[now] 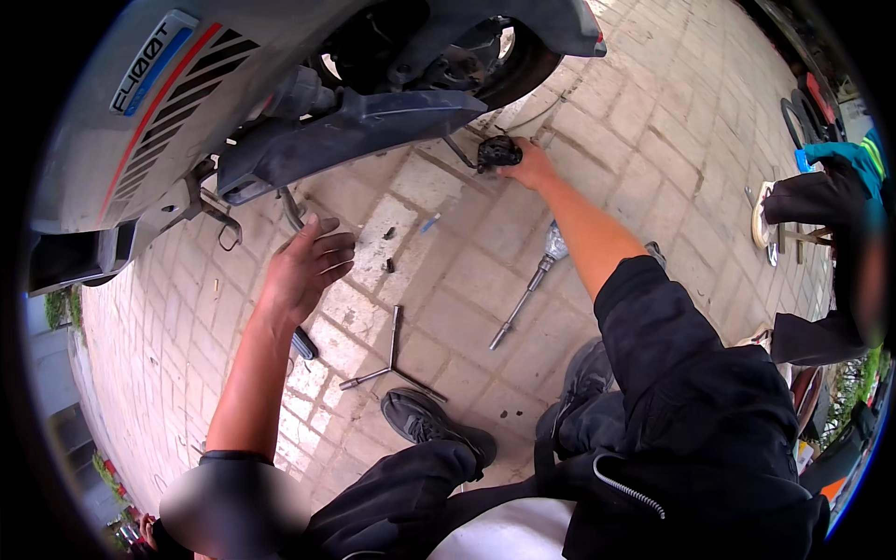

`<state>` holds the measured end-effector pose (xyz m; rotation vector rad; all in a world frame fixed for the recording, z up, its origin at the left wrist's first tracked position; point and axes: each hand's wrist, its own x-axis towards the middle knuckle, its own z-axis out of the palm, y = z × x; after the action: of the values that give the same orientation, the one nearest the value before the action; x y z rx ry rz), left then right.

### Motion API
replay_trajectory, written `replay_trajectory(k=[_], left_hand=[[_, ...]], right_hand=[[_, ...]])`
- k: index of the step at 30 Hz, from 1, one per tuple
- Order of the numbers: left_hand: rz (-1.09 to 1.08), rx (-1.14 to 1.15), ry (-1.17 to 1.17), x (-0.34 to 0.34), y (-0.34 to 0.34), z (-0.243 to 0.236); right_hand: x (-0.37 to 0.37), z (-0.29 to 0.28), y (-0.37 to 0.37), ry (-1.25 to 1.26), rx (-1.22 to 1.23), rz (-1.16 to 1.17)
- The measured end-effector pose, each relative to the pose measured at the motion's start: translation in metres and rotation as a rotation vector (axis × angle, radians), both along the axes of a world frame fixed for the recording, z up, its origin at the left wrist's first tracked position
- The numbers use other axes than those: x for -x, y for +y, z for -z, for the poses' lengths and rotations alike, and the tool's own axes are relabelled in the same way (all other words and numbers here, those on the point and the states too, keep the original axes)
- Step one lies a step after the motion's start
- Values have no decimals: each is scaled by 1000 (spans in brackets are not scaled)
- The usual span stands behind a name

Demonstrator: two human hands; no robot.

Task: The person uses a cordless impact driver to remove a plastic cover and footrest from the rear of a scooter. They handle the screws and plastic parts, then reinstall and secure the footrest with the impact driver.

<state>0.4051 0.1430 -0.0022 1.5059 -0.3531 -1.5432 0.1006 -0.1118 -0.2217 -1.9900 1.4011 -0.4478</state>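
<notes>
In the head view, the scooter (308, 140) fills the stretch from 10 to 12 o'clock, and its dark lower edge is the boundary I have to mind. Brick paving (653, 121) runs out toward 1 and 2 o'clock, giving my right arm its widest room; more of it stretches past my left forearm at 8 and 9.

At 1 o'clock my right hand (532, 166) grips one black part (499, 152), just off the scooter's tail end of that edge. At 9 o'clock my left hand (308, 266) is open, fingers spread and curled a little, beside one bent metal lever (290, 209) under the scooter; I cannot tell whether they touch.

I count one three-armed wrench (391, 367) lying at 7 o'clock, one power tool (554, 243) with a long shaft near 3, two small dark bits (389, 265) at 9 to 10, one blue scrap (430, 223) near 11, and two shoes (434, 425), at 6 and 4.

My right forearm crosses over the power tool and hides part of it. My left forearm partly covers a dark handle (303, 343) at 8. Far out at 3 o'clock, another person (840, 201) sits near the rim.
</notes>
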Motion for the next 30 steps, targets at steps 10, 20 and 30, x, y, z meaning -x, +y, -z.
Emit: replay_trajectory(k=[10,20,30], left_hand=[[186,140,-76,29,-33,-19],[539,460,-498,69,-91,-49],[625,476,-520,67,-83,-27]], right_hand=[[43,-102,-20,-247,46,-8],[-7,-230,3,-390,285,25],[-56,-247,20,-530,428,163]])
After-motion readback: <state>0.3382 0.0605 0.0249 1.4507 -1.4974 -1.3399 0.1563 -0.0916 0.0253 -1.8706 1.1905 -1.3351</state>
